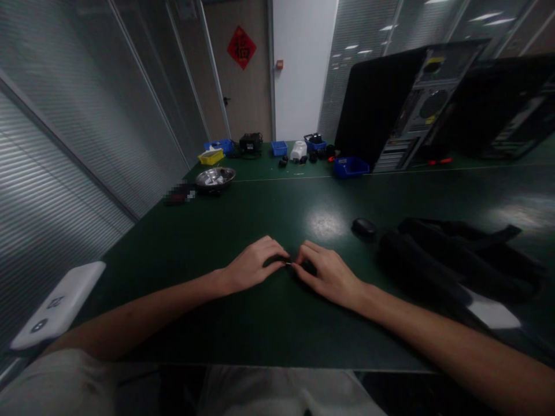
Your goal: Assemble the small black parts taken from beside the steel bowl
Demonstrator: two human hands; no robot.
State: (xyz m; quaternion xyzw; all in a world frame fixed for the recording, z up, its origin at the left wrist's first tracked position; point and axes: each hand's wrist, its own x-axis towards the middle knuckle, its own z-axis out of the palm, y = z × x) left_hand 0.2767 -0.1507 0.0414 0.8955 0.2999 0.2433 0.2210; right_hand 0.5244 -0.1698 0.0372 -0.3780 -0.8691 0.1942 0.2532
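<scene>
My left hand (254,263) and my right hand (327,273) meet above the green table (277,323), fingertips close together. Between the two pinches shows a small, thin, shiny pale piece (288,264), too small to name. Each hand has its thumb and forefinger closed at one end of it. The fingers hide most of the piece. Both forearms rest low over the table. To the right of my right hand lies a black computer mouse (364,227).
A black strapped bag or headgear (459,260) lies at the right. Behind stand a metal bowl (215,178), a yellow tray (211,156), a blue bin (351,167) and a large black computer case (385,104). A white device (58,303) is at the left edge.
</scene>
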